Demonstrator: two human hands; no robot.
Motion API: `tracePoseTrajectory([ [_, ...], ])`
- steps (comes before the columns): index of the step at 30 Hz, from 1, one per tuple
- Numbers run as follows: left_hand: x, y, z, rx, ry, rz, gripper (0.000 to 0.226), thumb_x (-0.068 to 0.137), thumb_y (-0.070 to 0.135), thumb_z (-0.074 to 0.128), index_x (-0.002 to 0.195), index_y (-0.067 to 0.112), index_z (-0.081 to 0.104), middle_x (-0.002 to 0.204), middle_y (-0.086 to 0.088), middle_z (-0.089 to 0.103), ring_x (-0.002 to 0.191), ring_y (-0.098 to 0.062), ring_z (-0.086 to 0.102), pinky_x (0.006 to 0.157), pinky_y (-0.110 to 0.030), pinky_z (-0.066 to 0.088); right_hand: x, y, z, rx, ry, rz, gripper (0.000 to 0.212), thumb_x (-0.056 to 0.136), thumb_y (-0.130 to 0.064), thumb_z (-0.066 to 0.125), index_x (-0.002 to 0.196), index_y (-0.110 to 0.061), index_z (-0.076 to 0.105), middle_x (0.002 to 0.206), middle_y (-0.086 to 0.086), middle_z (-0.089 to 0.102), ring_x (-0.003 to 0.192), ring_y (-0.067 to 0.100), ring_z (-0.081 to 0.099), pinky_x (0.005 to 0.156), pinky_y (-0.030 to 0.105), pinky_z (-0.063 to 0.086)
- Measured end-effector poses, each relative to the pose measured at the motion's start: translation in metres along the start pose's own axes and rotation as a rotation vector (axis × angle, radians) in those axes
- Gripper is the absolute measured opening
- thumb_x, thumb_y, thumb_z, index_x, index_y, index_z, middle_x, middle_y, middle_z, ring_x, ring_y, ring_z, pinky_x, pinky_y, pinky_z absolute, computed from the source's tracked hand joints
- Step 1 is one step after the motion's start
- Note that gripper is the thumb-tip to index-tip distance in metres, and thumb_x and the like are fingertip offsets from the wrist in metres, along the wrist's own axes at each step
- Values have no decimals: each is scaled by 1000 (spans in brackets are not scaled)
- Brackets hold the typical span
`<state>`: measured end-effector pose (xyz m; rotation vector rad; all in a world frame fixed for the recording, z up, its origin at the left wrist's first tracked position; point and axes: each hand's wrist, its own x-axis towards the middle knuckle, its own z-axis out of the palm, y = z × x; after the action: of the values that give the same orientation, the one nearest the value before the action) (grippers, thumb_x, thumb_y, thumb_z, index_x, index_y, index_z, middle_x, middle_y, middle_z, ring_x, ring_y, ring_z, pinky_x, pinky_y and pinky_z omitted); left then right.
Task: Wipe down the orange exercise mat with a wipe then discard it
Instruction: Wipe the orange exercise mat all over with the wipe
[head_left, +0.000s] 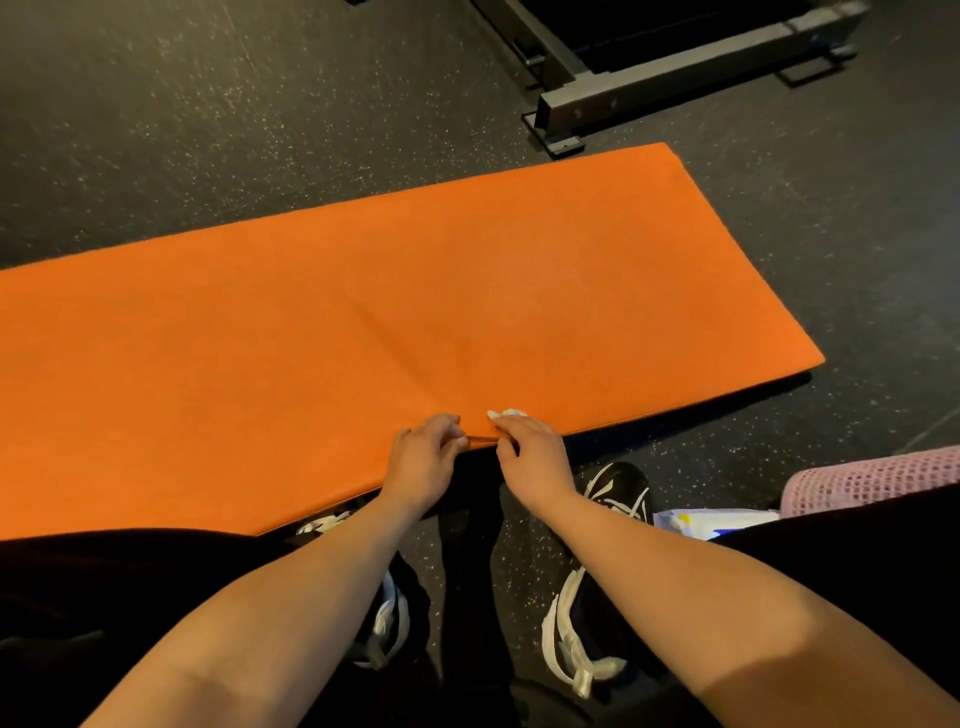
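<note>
The orange exercise mat (363, 312) lies flat on the dark speckled floor, stretching from the left edge to the right. Both hands meet at the middle of its near edge. My left hand (423, 462) pinches that edge between fingers and thumb. My right hand (535, 457) grips the same edge just to the right, and a small white wipe (511, 413) shows under its fingertips on the mat's top. Most of the wipe is hidden by the fingers.
A black metal equipment frame (623, 98) stands on the floor beyond the mat's far right corner. My shoes (618, 493) are just below the near edge. A white wipe packet (711, 522) and a pink mesh item (872, 483) lie at the right.
</note>
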<state>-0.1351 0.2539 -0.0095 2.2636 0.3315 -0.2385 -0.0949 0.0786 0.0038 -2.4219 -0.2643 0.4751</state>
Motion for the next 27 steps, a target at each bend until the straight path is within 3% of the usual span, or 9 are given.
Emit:
tracePoseTrajectory([
  [7, 29, 40, 28, -83, -51, 136, 3, 98, 20, 62, 96, 18, 62, 135, -6, 63, 125, -24, 58, 103, -50, 43, 16, 11, -19, 29, 203, 137, 41, 100, -11, 47, 138, -19, 61, 147, -2, 54, 140, 19, 38, 121, 38, 29],
  [10, 36, 41, 44, -23, -137, 168, 4, 99, 17, 60, 97, 19, 63, 133, -5, 64, 133, -25, 51, 109, -51, 37, 24, 22, -26, 40, 73, 197, 45, 103, -13, 44, 146, -18, 54, 152, 2, 49, 142, 23, 36, 120, 38, 30],
  [13, 32, 29, 38, 26, -239, 148, 13, 102, 18, 55, 108, 17, 66, 141, -4, 58, 143, -24, 39, 110, -38, 29, 24, 26, -14, 15, -118, 219, 53, 103, -12, 42, 156, -17, 39, 162, 6, 33, 151, 26, 24, 124, 38, 23],
  [16, 23, 2, 19, 216, -67, 100, 24, 100, 33, 53, 121, 27, 62, 142, 4, 53, 140, -21, 40, 111, -44, 27, 20, 24, 4, -32, -139, 174, 56, 103, -10, 39, 159, -15, 30, 168, 3, 20, 157, 23, 3, 127, 38, 10],
  [19, 6, -21, 7, 438, -46, -80, 48, 101, 52, 38, 145, 33, 46, 160, 8, 31, 150, -20, 19, 120, -54, 11, 16, 5, 23, -23, -207, 27, 50, 107, -13, 38, 157, -18, 36, 166, -4, 25, 156, 15, 6, 127, 37, 9],
  [22, -6, -23, 9, 479, -48, -102, 53, 104, 49, 31, 153, 30, 35, 165, 1, 21, 150, -28, 15, 121, -50, 13, 13, -16, 45, -65, -339, -161, 50, 108, -13, 36, 157, -18, 35, 166, -6, 25, 156, 11, 7, 127, 34, 3],
  [27, -18, -26, 9, 499, -31, -103, 57, 103, 50, 34, 154, 25, 34, 165, -2, 22, 146, -31, 19, 121, -47, 15, 21, 3, 41, -241, -324, -227, 52, 110, -31, 29, 161, -25, 23, 168, -9, 15, 156, 11, 0, 127, 42, 1],
])
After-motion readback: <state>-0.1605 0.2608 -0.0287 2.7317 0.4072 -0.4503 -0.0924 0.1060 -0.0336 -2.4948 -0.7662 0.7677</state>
